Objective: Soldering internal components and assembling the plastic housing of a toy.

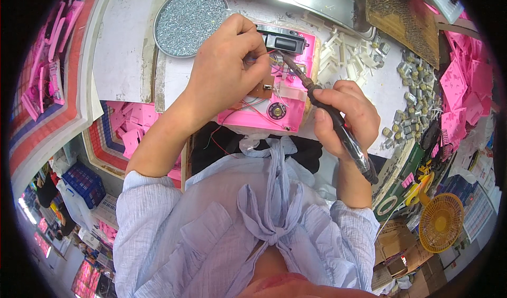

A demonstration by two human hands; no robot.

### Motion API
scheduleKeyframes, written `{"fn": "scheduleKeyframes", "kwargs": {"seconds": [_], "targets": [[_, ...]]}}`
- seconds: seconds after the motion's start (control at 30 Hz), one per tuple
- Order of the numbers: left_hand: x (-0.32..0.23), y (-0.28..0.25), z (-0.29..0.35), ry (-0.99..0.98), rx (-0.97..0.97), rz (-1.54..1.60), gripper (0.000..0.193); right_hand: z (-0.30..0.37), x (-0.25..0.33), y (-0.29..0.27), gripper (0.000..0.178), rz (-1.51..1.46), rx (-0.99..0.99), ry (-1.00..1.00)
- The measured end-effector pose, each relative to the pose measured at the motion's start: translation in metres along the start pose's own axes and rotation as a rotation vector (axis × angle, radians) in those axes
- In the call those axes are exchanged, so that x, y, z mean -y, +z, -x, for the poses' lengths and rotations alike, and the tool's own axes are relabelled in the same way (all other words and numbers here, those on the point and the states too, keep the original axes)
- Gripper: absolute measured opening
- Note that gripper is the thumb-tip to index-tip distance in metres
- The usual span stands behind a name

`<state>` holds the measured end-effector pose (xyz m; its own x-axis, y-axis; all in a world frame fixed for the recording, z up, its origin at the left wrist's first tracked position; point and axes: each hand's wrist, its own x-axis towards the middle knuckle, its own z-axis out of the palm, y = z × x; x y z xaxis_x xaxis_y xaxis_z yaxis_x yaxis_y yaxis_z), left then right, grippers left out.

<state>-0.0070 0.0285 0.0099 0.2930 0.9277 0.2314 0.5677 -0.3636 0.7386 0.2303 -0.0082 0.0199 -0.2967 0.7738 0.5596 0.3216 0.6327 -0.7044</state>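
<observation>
Here your right hand [346, 113] has its fingers clamped on one slim black soldering iron [330, 113]; left hand [224, 68] fingers pinch wires on one pink plastic housing [274, 113]; one round metal tray [187, 21] of screws.

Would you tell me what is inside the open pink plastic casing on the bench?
Inside the pink casing show a small round speaker, a brown circuit board, thin red wires and a black block. The left hand covers its left part.

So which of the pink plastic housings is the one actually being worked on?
The open pink housing on the bench directly under both hands, with a small speaker and red wires inside. The left hand steadies it; the right hand holds a soldering iron to it. The others lie piled aside.
</observation>
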Motion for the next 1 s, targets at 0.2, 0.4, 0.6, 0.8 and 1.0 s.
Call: {"fn": "scheduleKeyframes", "kwargs": {"seconds": [0.2,0.4,0.6,0.8,1.0], "targets": [[-0.001,0.000,0.000,-0.020,0.003,0.013,0.010,0.000,-0.003,0.001,0.030,0.002,-0.002,-0.020],[-0.001,0.000,0.000,-0.019,-0.006,0.014,0.010,-0.003,-0.005,0.003,0.028,0.028,0.005,-0.061],[0.000,0.001,0.000,-0.012,-0.019,0.021,0.010,-0.002,-0.005,0.003,0.026,0.051,0.032,-0.070],[0.001,0.002,0.000,0.004,-0.031,0.021,0.010,-0.002,-0.005,-0.001,0.028,0.035,0.030,-0.069],[0.000,0.001,-0.001,-0.006,-0.025,0.011,0.010,-0.001,-0.007,-0.008,0.033,0.016,0.014,-0.058]]}}
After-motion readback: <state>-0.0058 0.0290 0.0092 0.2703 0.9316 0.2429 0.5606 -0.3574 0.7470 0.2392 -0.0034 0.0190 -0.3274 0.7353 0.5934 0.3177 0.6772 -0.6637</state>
